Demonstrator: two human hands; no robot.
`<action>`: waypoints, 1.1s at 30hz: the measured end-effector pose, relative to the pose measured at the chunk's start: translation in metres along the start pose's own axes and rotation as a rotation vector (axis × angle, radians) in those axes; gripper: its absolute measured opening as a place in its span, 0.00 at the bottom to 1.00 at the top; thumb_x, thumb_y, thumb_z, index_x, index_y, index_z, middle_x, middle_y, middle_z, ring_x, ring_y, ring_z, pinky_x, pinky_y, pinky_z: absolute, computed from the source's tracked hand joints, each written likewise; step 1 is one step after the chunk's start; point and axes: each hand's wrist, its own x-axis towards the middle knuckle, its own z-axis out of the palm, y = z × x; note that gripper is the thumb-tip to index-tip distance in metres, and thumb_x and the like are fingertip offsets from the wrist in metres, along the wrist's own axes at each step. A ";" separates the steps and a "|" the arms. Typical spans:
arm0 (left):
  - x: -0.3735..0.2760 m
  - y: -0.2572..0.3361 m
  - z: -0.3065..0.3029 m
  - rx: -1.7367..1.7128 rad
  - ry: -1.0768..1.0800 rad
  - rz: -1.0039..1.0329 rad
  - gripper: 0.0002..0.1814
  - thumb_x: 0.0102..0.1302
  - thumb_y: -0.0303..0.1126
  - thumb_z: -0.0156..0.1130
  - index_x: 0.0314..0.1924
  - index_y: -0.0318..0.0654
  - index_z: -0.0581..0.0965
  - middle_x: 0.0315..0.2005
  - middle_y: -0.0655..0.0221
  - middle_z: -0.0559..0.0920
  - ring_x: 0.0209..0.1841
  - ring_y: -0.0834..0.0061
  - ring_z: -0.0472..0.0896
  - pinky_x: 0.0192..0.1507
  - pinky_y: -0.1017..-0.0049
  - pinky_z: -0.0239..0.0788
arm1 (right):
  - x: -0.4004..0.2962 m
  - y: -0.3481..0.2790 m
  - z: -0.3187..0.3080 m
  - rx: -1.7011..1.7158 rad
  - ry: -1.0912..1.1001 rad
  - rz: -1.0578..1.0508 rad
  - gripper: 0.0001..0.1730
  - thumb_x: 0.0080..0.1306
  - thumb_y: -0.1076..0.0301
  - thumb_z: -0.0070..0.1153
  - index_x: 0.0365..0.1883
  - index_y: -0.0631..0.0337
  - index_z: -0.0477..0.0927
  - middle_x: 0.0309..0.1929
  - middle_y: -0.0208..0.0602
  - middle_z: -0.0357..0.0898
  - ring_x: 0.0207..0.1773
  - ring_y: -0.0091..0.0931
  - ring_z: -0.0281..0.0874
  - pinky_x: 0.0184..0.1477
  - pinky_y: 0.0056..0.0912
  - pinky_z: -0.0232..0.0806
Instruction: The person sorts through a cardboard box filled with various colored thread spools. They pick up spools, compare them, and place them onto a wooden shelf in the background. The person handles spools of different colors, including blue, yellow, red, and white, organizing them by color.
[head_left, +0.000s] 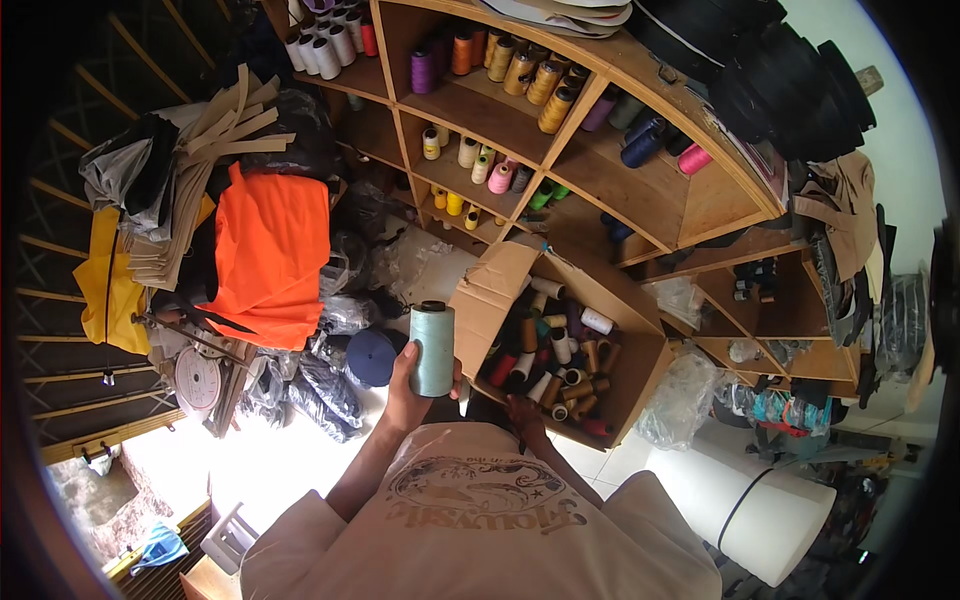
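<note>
My left hand (409, 394) grips a large cone of pale green thread (433, 349), held upright in front of my chest. To its right is an open cardboard box (637, 390) filled with jumbled thread cones (561, 346) in white, brown, red and dark colours. My right hand (525, 416) is at the box's near left edge, in shadow; whether its fingers hold the box or something else I cannot tell. One box flap (491, 289) stands raised beside the green cone.
Wooden shelves (480, 154) with sorted thread cones stand ahead. Orange fabric (270, 259) and brown strips lie at the left, above plastic-wrapped bundles (326, 397). A plastic bag (679, 397) and a big white roll (742, 502) are right of the box.
</note>
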 end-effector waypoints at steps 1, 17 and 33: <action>0.000 -0.002 -0.001 0.002 0.000 0.010 0.31 0.71 0.61 0.40 0.53 0.38 0.70 0.28 0.57 0.77 0.27 0.65 0.76 0.31 0.68 0.69 | -0.002 -0.001 -0.007 -0.024 -0.062 -0.013 0.41 0.59 0.54 0.61 0.69 0.54 0.61 0.61 0.45 0.67 0.61 0.42 0.66 0.60 0.51 0.63; 0.003 -0.010 0.008 0.004 -0.001 0.035 0.30 0.72 0.60 0.39 0.52 0.39 0.70 0.28 0.56 0.77 0.27 0.66 0.76 0.30 0.69 0.69 | -0.016 0.008 -0.018 0.244 0.090 -0.139 0.44 0.56 0.71 0.62 0.71 0.52 0.59 0.60 0.49 0.68 0.63 0.49 0.65 0.62 0.53 0.61; 0.011 -0.004 0.043 0.053 0.028 0.094 0.38 0.71 0.62 0.38 0.65 0.36 0.64 0.26 0.59 0.76 0.23 0.69 0.74 0.27 0.71 0.67 | 0.009 0.078 0.006 1.874 -0.194 0.055 0.24 0.69 0.58 0.57 0.59 0.61 0.73 0.59 0.41 0.75 0.58 0.29 0.76 0.62 0.34 0.66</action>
